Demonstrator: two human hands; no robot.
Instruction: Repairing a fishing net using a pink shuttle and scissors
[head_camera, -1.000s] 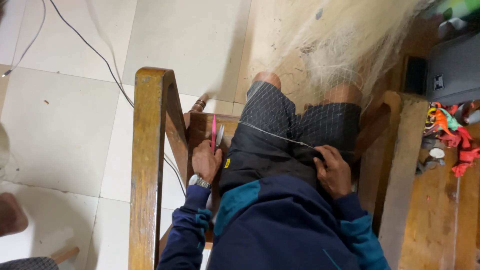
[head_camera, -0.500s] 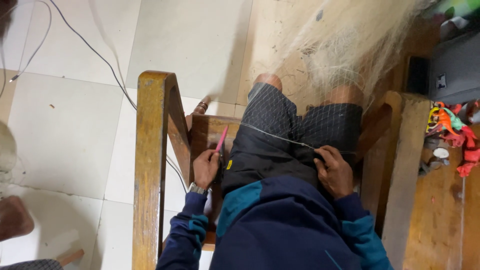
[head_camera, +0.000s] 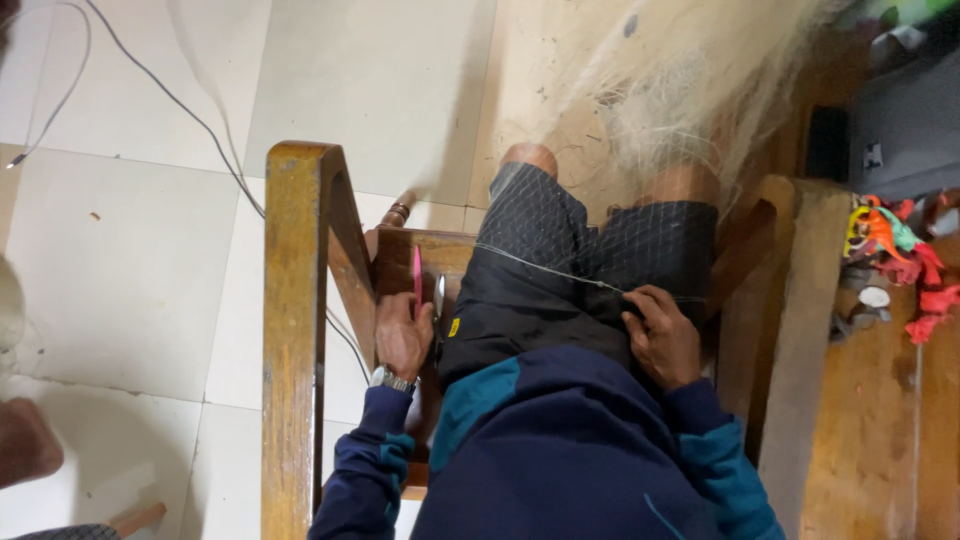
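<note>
The fingers of the left hand (head_camera: 403, 335) are curled shut around the handles of a pair of scissors (head_camera: 424, 296), whose pink handle and grey blade point up toward twelve o'clock along the seat edge of the wooden chair (head_camera: 296, 300). The fingers of the right hand (head_camera: 662, 335) are pinched together on a thin pale line (head_camera: 545, 268), at about four o'clock from the scissors. That line runs taut from the right hand across the lap toward ten o'clock, ending near the scissors' tip. It lies on fine fishing net (head_camera: 590, 240) spread over the dark shorts (head_camera: 560, 270), its mesh showing as a faint diamond pattern on the cloth. The net carries on past the knees into a pale heap (head_camera: 680, 100) on the floor at twelve to one o'clock.

As a judgement, the work sits somewhere in the middle: a stretch of net is laid out and held under tension, the blades are close to the line but whether they touch it cannot be told, and the heap ahead looks like much that is not yet handled.

At three o'clock a wooden bench (head_camera: 880, 420) holds a bunch of coloured scraps (head_camera: 890, 250). A dark cable (head_camera: 200, 120) crosses the tiles at ten o'clock.
</note>
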